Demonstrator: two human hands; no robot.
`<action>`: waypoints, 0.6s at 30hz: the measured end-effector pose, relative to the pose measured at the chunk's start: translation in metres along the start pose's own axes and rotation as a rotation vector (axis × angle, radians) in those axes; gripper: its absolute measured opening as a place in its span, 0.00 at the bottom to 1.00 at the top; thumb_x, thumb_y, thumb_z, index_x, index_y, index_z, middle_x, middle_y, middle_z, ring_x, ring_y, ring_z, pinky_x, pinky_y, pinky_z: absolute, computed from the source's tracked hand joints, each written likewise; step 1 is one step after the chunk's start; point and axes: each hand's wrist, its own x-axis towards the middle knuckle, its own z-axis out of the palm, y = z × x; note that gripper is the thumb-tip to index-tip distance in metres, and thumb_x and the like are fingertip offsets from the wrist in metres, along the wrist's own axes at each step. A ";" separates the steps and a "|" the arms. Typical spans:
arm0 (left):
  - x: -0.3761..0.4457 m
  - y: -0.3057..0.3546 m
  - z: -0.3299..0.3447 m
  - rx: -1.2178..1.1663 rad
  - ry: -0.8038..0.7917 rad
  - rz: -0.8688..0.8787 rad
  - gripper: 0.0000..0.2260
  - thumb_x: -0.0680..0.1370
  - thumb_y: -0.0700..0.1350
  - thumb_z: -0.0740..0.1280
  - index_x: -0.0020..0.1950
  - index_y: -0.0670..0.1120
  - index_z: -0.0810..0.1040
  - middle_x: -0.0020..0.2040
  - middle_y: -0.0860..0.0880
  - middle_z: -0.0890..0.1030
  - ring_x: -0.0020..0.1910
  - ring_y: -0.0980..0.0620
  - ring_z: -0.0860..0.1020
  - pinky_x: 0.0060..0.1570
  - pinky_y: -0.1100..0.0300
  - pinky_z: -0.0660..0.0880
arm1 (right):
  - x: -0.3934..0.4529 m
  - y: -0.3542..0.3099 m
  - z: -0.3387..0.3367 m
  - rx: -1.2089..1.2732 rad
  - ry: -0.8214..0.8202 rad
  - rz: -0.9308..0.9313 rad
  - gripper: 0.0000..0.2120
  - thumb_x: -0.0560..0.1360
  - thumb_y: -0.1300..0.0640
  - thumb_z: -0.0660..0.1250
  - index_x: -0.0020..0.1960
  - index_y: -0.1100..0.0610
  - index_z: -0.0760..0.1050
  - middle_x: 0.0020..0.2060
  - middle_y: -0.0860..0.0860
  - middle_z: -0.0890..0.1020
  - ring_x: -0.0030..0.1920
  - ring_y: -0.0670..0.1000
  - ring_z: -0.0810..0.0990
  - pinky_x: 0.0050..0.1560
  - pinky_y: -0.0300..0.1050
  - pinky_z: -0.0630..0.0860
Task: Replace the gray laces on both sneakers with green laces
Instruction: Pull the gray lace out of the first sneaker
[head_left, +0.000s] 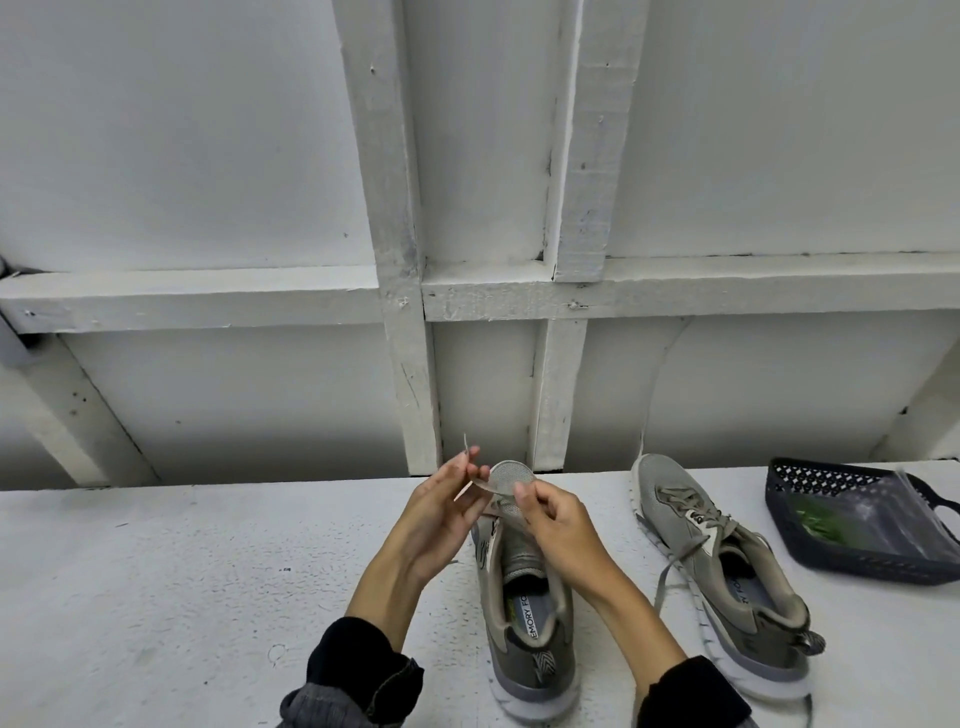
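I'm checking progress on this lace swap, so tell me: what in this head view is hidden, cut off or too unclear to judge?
- Eyelets of the gray mesh sneaker being worked on: covered by the left hand and right hand.
- Thin gray lace end pinched by the left hand: its run into the sneaker is hidden.
- Green laces in the dark perforated plastic basket: blurred behind a clear bag; count unclear.
- The basket's right side: cut off by the frame edge.
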 end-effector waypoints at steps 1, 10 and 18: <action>0.002 0.001 0.003 -0.063 -0.005 0.007 0.08 0.81 0.38 0.59 0.54 0.39 0.77 0.35 0.48 0.78 0.36 0.55 0.81 0.49 0.57 0.80 | -0.001 0.001 -0.003 0.028 -0.009 0.000 0.20 0.79 0.48 0.63 0.37 0.63 0.70 0.27 0.47 0.67 0.29 0.45 0.62 0.32 0.41 0.61; -0.012 0.030 -0.001 0.635 -0.374 -0.116 0.07 0.74 0.44 0.71 0.43 0.42 0.76 0.28 0.52 0.71 0.22 0.61 0.62 0.22 0.71 0.57 | 0.013 -0.009 -0.039 -0.047 -0.010 0.145 0.20 0.77 0.48 0.66 0.32 0.57 0.69 0.27 0.51 0.64 0.26 0.45 0.60 0.31 0.38 0.60; -0.001 0.002 0.005 1.106 0.087 0.184 0.11 0.81 0.40 0.61 0.43 0.41 0.81 0.39 0.43 0.84 0.29 0.56 0.80 0.29 0.67 0.74 | -0.001 -0.046 -0.027 0.218 -0.110 0.169 0.14 0.81 0.54 0.60 0.43 0.60 0.77 0.24 0.46 0.60 0.23 0.44 0.56 0.23 0.35 0.55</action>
